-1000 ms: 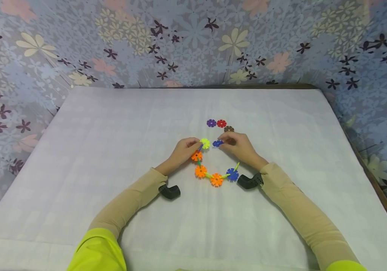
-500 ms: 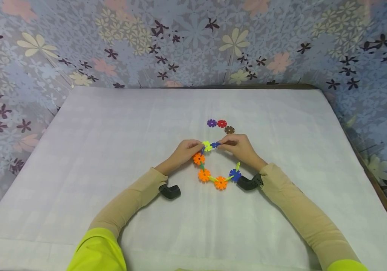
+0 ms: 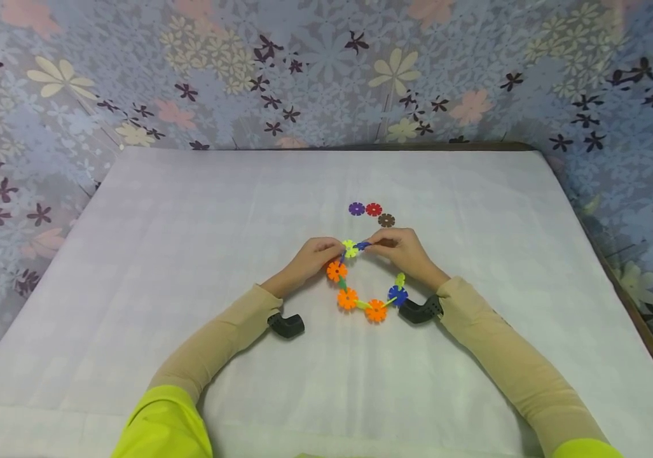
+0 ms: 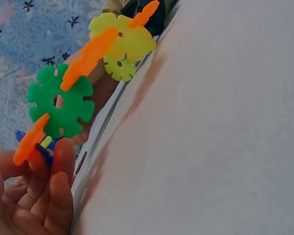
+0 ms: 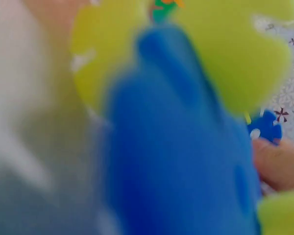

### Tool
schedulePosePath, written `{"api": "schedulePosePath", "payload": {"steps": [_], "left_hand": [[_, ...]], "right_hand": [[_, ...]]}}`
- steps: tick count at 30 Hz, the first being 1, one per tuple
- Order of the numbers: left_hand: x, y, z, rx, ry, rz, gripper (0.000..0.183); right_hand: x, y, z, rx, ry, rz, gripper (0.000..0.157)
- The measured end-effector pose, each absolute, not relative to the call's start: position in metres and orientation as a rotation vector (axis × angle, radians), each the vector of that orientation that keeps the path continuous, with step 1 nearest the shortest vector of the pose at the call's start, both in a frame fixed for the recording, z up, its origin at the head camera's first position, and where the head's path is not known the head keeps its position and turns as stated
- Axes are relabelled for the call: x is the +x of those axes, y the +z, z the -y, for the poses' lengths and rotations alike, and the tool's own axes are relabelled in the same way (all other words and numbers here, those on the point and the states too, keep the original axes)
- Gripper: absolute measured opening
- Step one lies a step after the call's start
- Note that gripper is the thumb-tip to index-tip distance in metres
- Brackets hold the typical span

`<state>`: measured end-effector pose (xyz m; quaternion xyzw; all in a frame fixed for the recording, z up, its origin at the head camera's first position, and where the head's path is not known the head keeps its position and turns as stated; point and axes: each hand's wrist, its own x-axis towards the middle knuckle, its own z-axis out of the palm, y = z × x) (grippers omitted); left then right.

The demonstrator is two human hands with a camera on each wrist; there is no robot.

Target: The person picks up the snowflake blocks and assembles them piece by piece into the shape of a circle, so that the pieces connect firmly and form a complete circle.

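In the head view my left hand (image 3: 313, 256) pinches the upper end of a curved chain (image 3: 347, 299) of notched plastic snowflake discs. The chain has orange, green, yellow-green and blue discs slotted crosswise into each other. At its end by my left fingertips is a yellow-green disc (image 3: 350, 249). My right hand (image 3: 403, 251) pinches a blue snowflake disc (image 3: 363, 245), its edge meeting the yellow-green one. In the left wrist view a green disc (image 4: 78, 115) hangs between two orange ones above my curled fingers. Up close in the right wrist view, the chain's blurred lower blue disc (image 5: 171, 147) hides much.
Beyond the hands lie three loose snowflake discs: purple (image 3: 357, 208), red (image 3: 374, 209) and brown (image 3: 386, 220). A white cloth (image 3: 217, 210) covers the table. Black wrist mounts (image 3: 286, 326) stick out from both sleeves. A floral-patterned curtain (image 3: 326, 70) stands behind the table.
The blue disc in my right hand has moved left and now meets the yellow-green disc. The chain has shifted slightly right and toward me. The three loose discs have stayed put.
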<state>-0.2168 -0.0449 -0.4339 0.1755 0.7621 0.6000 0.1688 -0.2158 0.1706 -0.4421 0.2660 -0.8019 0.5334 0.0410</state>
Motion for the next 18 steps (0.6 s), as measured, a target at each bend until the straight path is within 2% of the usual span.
{"api": "schedulePosePath", "payload": {"steps": [9,12,16,18], "left_hand": [[-0.2163,-0.4316,0.0427,0.281,1.835,-2.189,0.015],[-0.2158,-0.432,0.0429,0.276,1.873,-2.168,0.012],[-0.2161,-0.4346,0.0433,0.315,1.826,-2.202,0.011],[-0.2163,-0.4354,0.0432,0.337,1.784,-2.232,0.012]], "right_hand": [[-0.2245,-0.4479,-0.1776,0.516,0.953,2.639,0.043],[-0.2232,-0.4475,-0.1782,0.474,0.96,2.744,0.037],[-0.2236,-0.4465,-0.1775,0.528,1.082,2.649,0.012],[-0.2234,-0.4456,-0.177,0.535,1.127,2.608,0.011]]}}
